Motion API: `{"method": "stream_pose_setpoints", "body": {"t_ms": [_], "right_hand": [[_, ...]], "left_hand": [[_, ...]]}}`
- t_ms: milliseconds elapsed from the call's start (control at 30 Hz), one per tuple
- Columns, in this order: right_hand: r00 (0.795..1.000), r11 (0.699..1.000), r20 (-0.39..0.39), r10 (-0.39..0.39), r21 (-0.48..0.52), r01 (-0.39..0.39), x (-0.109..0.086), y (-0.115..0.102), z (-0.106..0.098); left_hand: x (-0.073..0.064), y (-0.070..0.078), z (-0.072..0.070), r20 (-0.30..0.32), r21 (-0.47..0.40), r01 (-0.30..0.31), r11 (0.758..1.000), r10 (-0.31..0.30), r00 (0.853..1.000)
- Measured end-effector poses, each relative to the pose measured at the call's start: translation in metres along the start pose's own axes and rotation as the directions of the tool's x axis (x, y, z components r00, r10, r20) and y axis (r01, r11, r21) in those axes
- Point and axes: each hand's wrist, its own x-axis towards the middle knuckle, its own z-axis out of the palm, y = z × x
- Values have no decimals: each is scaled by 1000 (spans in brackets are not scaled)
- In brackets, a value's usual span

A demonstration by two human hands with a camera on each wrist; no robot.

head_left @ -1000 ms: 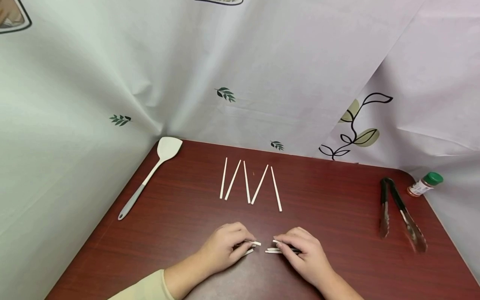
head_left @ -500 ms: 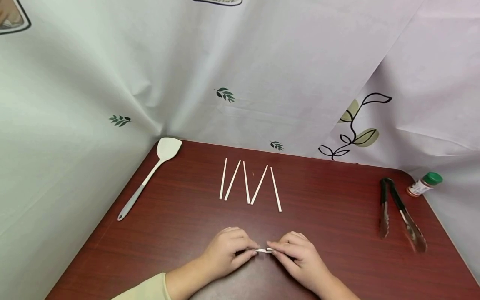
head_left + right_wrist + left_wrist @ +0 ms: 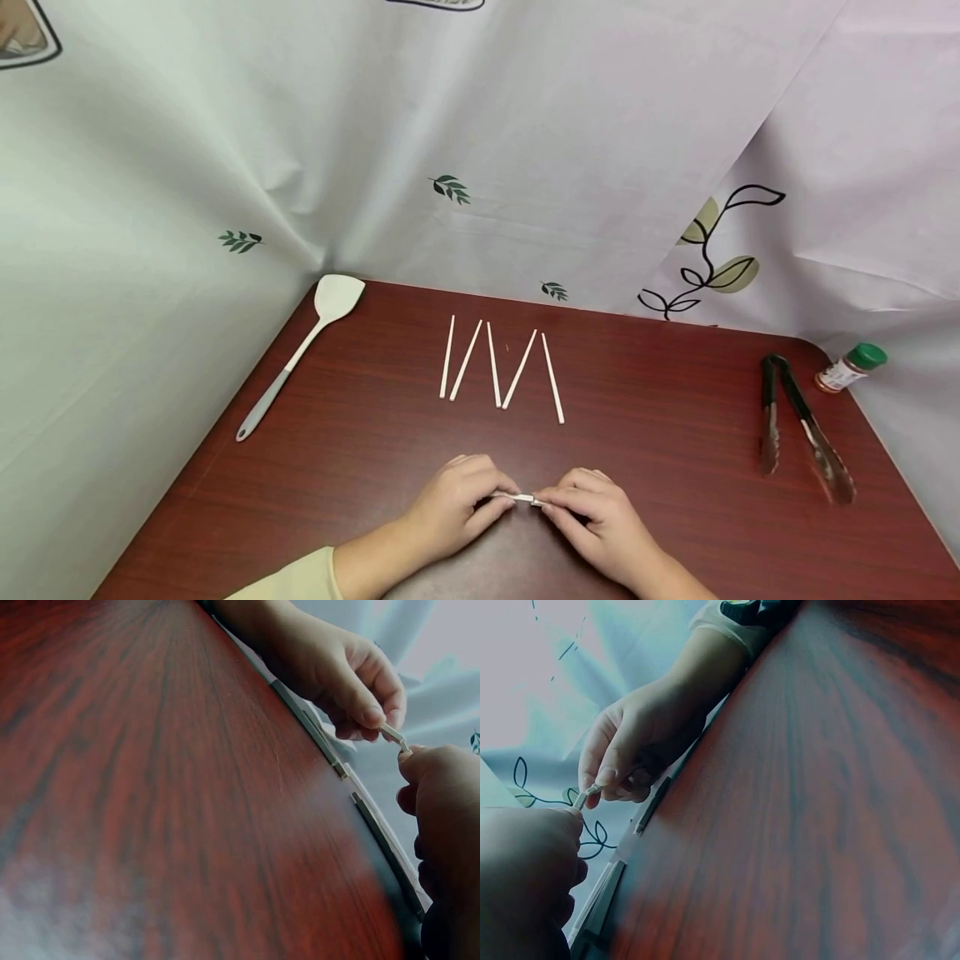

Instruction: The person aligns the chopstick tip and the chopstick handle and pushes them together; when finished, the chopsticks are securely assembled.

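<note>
In the head view, my left hand (image 3: pixel 459 502) pinches a short white stick (image 3: pixel 524 497) between thumb and fingertips. Facing it, my right hand (image 3: pixel 600 515) pinches another white stick piece (image 3: pixel 537 502) the same way. The two ends meet or slightly overlap in the narrow gap between the hands. Seen from the right wrist, the piece in the left fingers (image 3: pixel 373 715) tilts down to a kink or join by the right thumb; whether the pieces are attached, I cannot tell. More loose sticks (image 3: pixel 307 724) lie on the table below the hands, hidden from the head view.
Several white sticks (image 3: pixel 492 367) lie in a zigzag row beyond the hands on the dark red table (image 3: pixel 645 400). A white spatula (image 3: pixel 300 350) rests at left. At right are tongs (image 3: pixel 806 425) and a green-capped spice jar (image 3: pixel 851 368). Printed cloth hangs behind.
One second ago the two held pieces were apart. The hands have come together, the right one leftward, so the ends now meet. Sticks visible under the hands earlier are now covered.
</note>
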Motion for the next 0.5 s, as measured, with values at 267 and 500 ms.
{"method": "stream_pose_setpoints", "body": {"t_ms": [267, 500], "right_hand": [[1000, 1000, 14, 14, 15, -14, -2, 0, 1], [999, 1000, 44, -6, 15, 6, -4, 2, -1]], "left_hand": [[0, 0, 0, 2, -3, -16, 1000, 16, 1000], [-1, -3, 0, 28, -7, -37, 999, 37, 999]]}}
